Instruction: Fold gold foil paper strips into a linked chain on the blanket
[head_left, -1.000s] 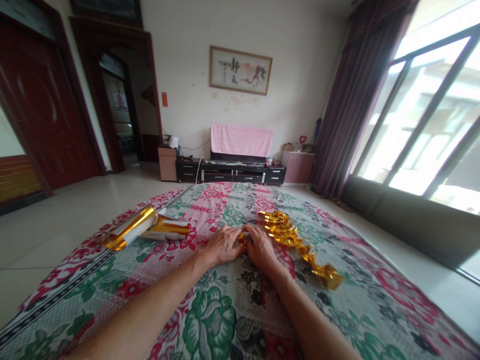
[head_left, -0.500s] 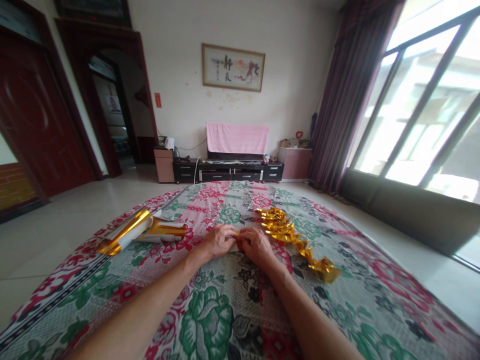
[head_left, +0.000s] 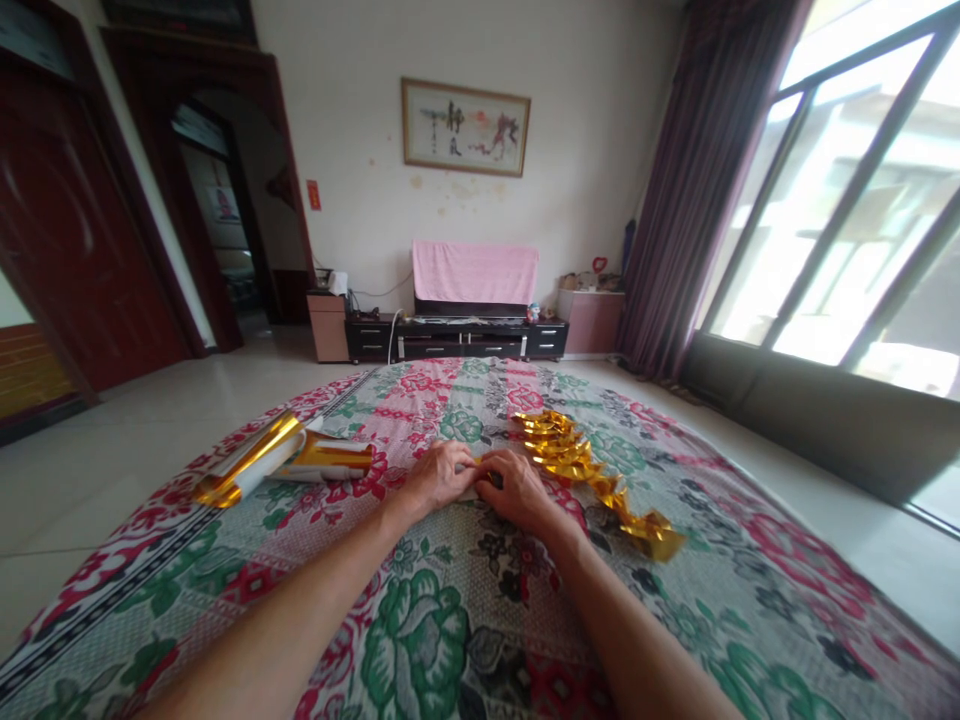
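My left hand (head_left: 441, 474) and my right hand (head_left: 513, 484) meet at the middle of the cloth-covered table, fingers closed on one small piece of gold foil paper (head_left: 471, 492). Its pale underside shows between and below the fingers; most of it is hidden. To the right of my right hand lies a row of folded gold foil ingots (head_left: 568, 460), touching one another in a slanting line. Left of my left hand are curled sheets of gold foil paper (head_left: 330, 460), shiny on one face and white on the other.
A flowered tablecloth (head_left: 416, 640) in green, red and grey covers the round table. Beyond it stand a low black cabinet (head_left: 431, 350) and a screen draped with a pink cloth (head_left: 475, 272). A curtain (head_left: 667, 200) and windows are at the right, a dark red door (head_left: 75, 230) at the left.
Both hands stay together on the foil paper, with only slight finger movement. The view has shifted a little; the ingots and curled sheets lie as before.
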